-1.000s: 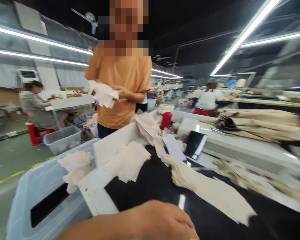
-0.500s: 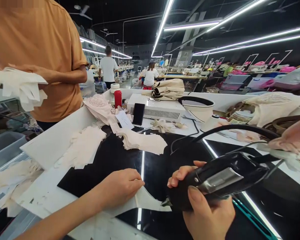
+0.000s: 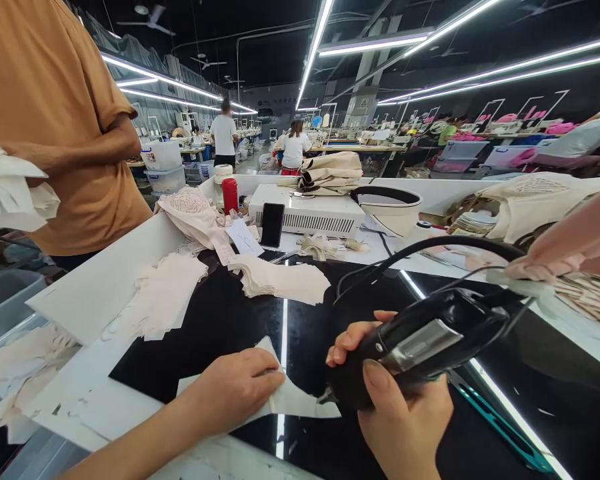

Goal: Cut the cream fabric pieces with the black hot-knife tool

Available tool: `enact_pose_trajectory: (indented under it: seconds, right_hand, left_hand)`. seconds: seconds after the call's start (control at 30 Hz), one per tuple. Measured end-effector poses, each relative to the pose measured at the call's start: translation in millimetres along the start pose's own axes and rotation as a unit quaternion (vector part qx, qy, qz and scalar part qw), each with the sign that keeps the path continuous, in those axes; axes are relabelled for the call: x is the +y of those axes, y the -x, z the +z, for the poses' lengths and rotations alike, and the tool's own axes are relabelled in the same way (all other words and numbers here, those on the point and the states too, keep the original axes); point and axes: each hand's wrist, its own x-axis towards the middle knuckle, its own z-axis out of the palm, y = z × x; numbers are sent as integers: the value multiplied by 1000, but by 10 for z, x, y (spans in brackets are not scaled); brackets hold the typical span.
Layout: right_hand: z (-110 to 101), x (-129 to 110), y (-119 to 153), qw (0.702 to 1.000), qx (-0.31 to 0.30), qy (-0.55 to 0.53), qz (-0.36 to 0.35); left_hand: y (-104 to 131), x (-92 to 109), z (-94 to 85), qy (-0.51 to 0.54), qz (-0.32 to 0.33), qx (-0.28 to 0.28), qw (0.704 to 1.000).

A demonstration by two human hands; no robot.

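My right hand (image 3: 400, 400) is wrapped round a black corded power tool (image 3: 420, 347) with a silver plate on its side. Its small metal tip (image 3: 326, 398) meets the right end of a pale fabric piece (image 3: 300, 400) on the black mat (image 3: 230, 320). My left hand (image 3: 245, 387) rests on that piece, its fingers curled and closed on the cloth. Part of the fabric is hidden under my left hand and forearm. Farther back lie a stack of cut fabric pieces (image 3: 283, 280) and, to the left, a looser pile (image 3: 167, 293).
A teal handle-like object (image 3: 505, 427) lies right of my right hand. At the back stand a phone (image 3: 272, 225), a vented white box (image 3: 305, 210) and a red container (image 3: 229, 195). A co-worker in orange (image 3: 80, 133) holds fabric at left; a cloth-wrapped cable bundle (image 3: 525, 283) hangs at right.
My left hand has shifted slightly down, and more of the fabric shows above and left of it. The tool's tip stays at the fabric's right end. The view has turned slightly.
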Motion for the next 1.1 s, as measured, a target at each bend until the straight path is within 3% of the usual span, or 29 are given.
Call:
enact_pose_trajectory:
  seconds: [0.33, 1.1]
  right_hand:
    - [366, 257, -185, 999, -16, -28, -27]
    - [405, 274, -131, 999, -32, -23, -33]
  left_hand:
    - [13, 16, 79, -5, -2, 23, 1000]
    - [29, 22, 72, -19, -6, 18, 1000]
